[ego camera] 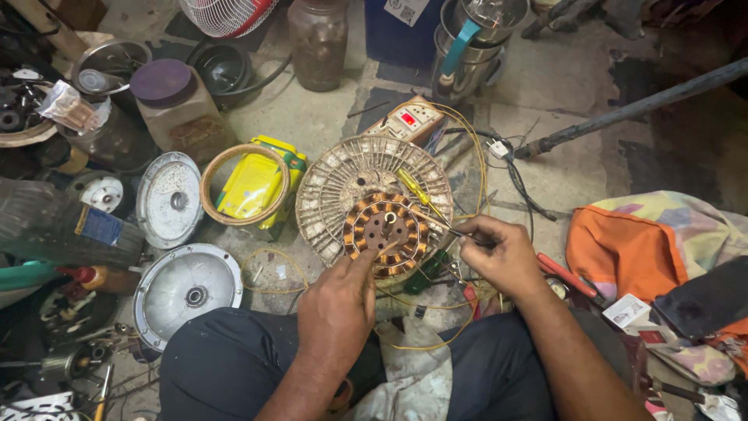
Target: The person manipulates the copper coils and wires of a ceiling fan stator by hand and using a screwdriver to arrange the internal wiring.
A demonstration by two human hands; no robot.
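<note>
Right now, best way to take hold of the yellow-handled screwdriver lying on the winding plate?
Probably grip the yellow handle, its thick upper-left end. The shaft runs down-right toward the right hand, so come in from above at the upper left, clear of the copper stator and both hands.

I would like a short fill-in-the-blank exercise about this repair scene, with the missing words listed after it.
1. The copper-wound stator rests on a round ____ fan guard.
2. The right hand holds a thin tool whose tip points at the ____.
3. The screwdriver lying on the guard has a ____ handle.
4. The left hand touches the stator's ____ edge.

Missing words: wire; stator; yellow; lower
</note>
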